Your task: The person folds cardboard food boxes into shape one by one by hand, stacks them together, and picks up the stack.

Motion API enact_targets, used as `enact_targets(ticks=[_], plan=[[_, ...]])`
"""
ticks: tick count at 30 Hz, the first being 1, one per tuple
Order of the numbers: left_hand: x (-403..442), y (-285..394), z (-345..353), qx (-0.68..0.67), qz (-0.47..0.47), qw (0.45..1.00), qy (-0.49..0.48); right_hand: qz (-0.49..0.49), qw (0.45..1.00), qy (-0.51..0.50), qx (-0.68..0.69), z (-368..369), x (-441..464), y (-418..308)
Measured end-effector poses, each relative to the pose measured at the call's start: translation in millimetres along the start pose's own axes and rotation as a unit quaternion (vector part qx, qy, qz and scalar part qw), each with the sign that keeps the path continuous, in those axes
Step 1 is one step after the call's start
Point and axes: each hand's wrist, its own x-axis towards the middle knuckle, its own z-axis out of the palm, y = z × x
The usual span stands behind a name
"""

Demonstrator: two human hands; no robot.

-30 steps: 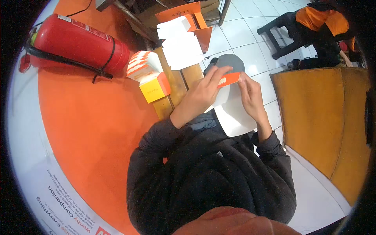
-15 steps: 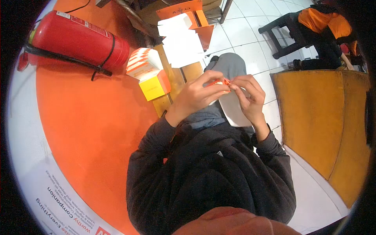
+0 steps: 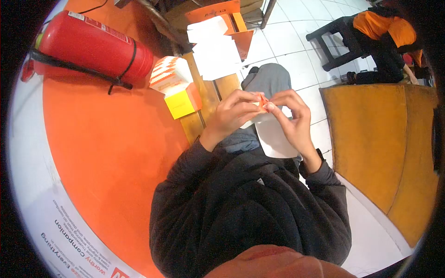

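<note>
Both hands meet above my lap around an orange-and-white carton (image 3: 276, 138), whose white inner panel hangs down below the fingers. My left hand (image 3: 233, 113) pinches the carton's orange end from the left. On the other side, the thumb and fingers of my right hand (image 3: 293, 116) close on the same orange part, which looks folded between the fingertips. To the left, a yellow, orange and white box (image 3: 181, 104) rests on a wooden bench (image 3: 192, 128). Flat white cartons (image 3: 215, 58) lie beyond it on the bench.
A red fire extinguisher (image 3: 95, 46) lies at the upper left by the orange wall. An orange box (image 3: 238, 34) is behind the white cartons. At the right are a wooden cabinet (image 3: 371, 143), a black stool (image 3: 320, 46) and another person in dark clothing (image 3: 389, 58).
Both hands have drawn together on the carton's orange end, which was a flat flap and is now bent. The white panel hangs slightly lower than half a second ago.
</note>
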Motion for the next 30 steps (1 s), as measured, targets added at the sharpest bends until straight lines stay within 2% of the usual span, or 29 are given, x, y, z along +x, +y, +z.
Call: enact_targets(ticks=[4, 7, 10, 13, 15, 17, 19, 22, 25, 28, 30], plan=[[-5, -9, -1, -0.028, 0.021, 0.999, -0.003, -0.008, 0.999, 0.008, -0.034, 8, -5, -8], [-5, -7, -4, -0.041, 0.019, 0.999, -0.007, 0.031, 0.999, -0.002, 0.029, -1, 0, -7], [6, 2, -14, 0.166, 0.086, 0.982, 0.020, 0.022, 0.998, 0.054, 0.021, 4, 1, -9], [8, 29, -5, 0.297, -0.085, 0.947, 0.091, -0.005, 0.991, 0.136, -0.006, 15, -4, -2], [-3, 27, 7, 0.150, -0.201, 0.958, 0.143, -0.012, 0.988, 0.152, 0.008, 20, -5, 1], [-14, 25, 17, -0.053, -0.306, 0.933, 0.182, -0.010, 0.987, 0.160, 0.025, 25, -7, 1], [-14, 27, 24, -0.305, -0.378, 0.850, 0.206, -0.005, 0.986, 0.164, 0.042, 29, -7, 1], [-5, 34, 30, -0.488, -0.390, 0.746, 0.230, 0.014, 0.985, 0.158, 0.067, 27, -6, 3], [-8, 32, 38, -0.441, -0.371, 0.785, 0.227, -0.006, 0.988, 0.149, 0.045, 25, -5, -1], [-9, 25, 41, -0.444, -0.317, 0.811, 0.214, -0.009, 0.993, 0.107, -0.042, 15, -3, -15], [-14, 20, 41, -0.431, -0.299, 0.826, 0.207, 0.007, 0.998, 0.058, 0.009, 3, 0, -19]])
